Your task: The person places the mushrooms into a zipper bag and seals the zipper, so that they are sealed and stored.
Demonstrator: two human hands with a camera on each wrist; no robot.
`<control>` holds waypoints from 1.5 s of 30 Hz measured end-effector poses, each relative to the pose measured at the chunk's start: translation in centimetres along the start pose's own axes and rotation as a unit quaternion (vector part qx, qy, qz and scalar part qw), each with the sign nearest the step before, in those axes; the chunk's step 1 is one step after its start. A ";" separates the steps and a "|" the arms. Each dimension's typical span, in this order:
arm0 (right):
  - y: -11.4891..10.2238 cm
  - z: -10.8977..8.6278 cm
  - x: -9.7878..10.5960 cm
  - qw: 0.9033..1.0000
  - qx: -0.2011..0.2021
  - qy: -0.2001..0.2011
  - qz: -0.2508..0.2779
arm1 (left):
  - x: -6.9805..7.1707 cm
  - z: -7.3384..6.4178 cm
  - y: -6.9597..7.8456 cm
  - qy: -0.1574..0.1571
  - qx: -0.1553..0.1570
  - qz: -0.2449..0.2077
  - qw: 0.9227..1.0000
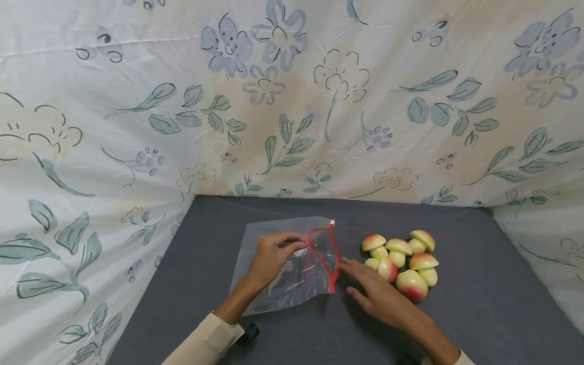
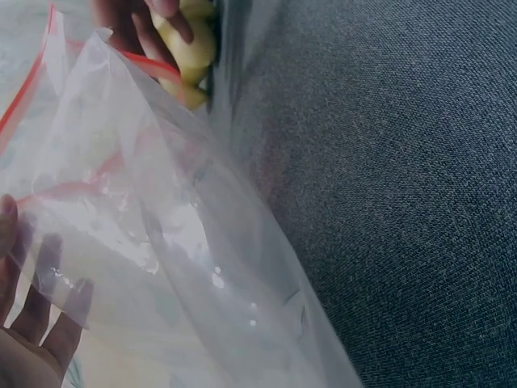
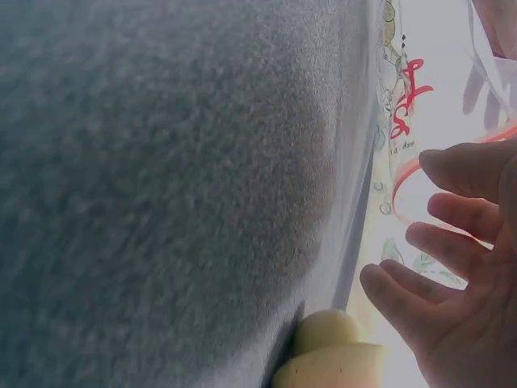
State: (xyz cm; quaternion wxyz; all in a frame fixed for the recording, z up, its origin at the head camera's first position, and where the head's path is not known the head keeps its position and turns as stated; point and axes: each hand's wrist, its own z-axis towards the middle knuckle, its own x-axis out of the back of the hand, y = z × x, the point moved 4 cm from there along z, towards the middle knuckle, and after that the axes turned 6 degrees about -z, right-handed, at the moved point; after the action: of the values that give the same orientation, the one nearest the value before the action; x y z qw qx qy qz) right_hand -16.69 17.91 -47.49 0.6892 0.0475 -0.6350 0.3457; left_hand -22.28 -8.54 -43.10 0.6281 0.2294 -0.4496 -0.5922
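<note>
A clear zip bag (image 1: 292,291) with a red zip edge (image 1: 331,287) lies on the dark cloth, its mouth gaping toward the right. My left hand (image 1: 270,256) pinches the upper film near the mouth; in the left wrist view the thumb is in front of the film and the fingers show through it. My right hand (image 1: 378,299) has its fingers extended and holds nothing. Its fingertips are at the red edge, but whether they touch is unclear. Several yellow-green, red-blushed mushroom-shaped pieces (image 1: 412,285) sit close together just beyond the right hand.
Dark grey cloth (image 1: 474,304) covers the work surface. Pale floral fabric (image 1: 292,147) hangs behind it and along both sides. Red lettering (image 3: 410,97) on the bag shows in the right wrist view.
</note>
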 end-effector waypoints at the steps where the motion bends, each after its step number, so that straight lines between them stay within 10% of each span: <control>1: 0.0 -0.2 0.2 1.000 -0.002 0.005 -0.004 | 0.0 0.0 0.0 0.002 0.001 -0.002 1.000; 14: 0.5 -1.7 2.6 0.995 0.011 0.091 -0.035 | 0.0 0.2 0.4 0.017 0.024 -0.046 0.998; 45: 6.7 -6.2 6.4 0.975 -0.061 0.208 -0.043 | 0.5 0.3 1.8 0.065 -0.028 -0.108 0.992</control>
State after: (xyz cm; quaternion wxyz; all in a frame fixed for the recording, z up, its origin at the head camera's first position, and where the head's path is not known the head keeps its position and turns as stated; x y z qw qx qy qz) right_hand -15.38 28.80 -45.39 0.8221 -0.0404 -0.4947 0.2790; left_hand -21.63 -8.65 -41.37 0.5945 0.2975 -0.3635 -0.6526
